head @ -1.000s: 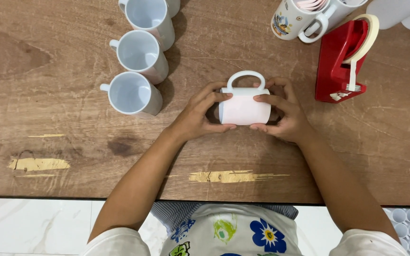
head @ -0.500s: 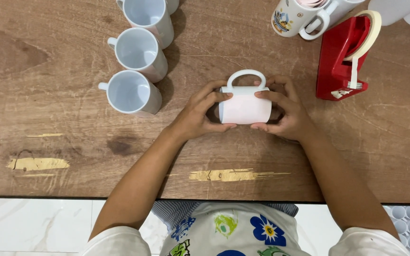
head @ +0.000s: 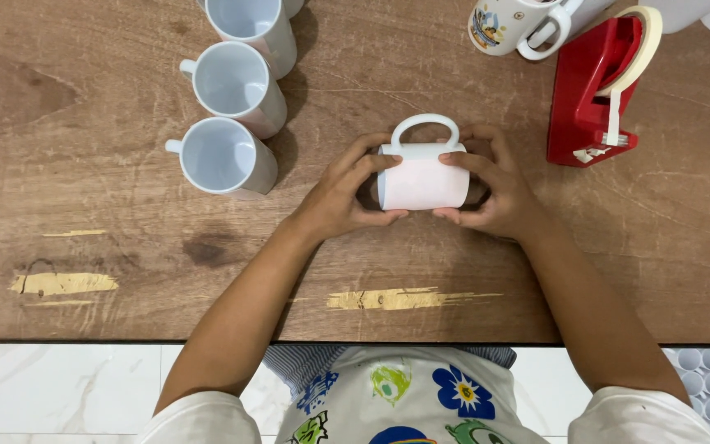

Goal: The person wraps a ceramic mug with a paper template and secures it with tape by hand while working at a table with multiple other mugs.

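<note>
Got the white mug (head: 422, 174) lying on its side mid-table (head: 84, 205), handle up, my left hand (head: 340, 196) and right hand (head: 495, 191) each closed around an end, probably to keep its pale wrap from slipping.

The far white ceramic mug (head: 250, 25) in the row at the left is cut off by the top edge, as is the printed mug (head: 509, 25) by the red tape dispenser (head: 589, 94). The fingers (head: 462, 215) hide both ends of the sideways paper-wrapped white mug (head: 421, 177).
</note>
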